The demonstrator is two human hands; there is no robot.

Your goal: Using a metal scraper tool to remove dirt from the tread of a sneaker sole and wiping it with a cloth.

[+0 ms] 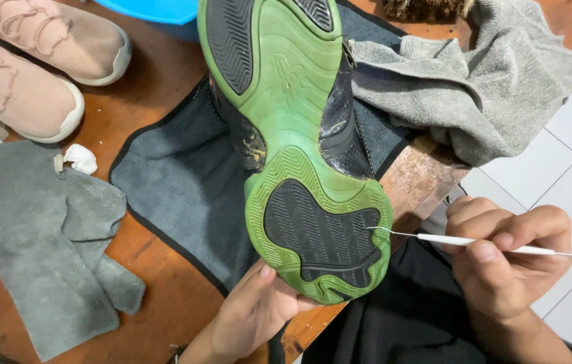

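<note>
While one green-soled shoe (296, 135) lies sole-up on a dark mat (178, 189), the left hand (252, 313) grips its heel end from below. The right hand (502, 263) pinches one thin white hooked pick (461, 240), tip touching the black ribbed tread. Two pink knit sneakers (36, 61) sit upper left. Two grey cloths flank the shoe: a suede-like one (43, 236), a woven one (475, 81). Wooden tabletop (158, 303) beneath.

Green-and-black shoe (299, 141) is held sole-up over a dark mat; thin white hooked pick (461, 240) is pressed tip-first into the black heel tread.
</note>
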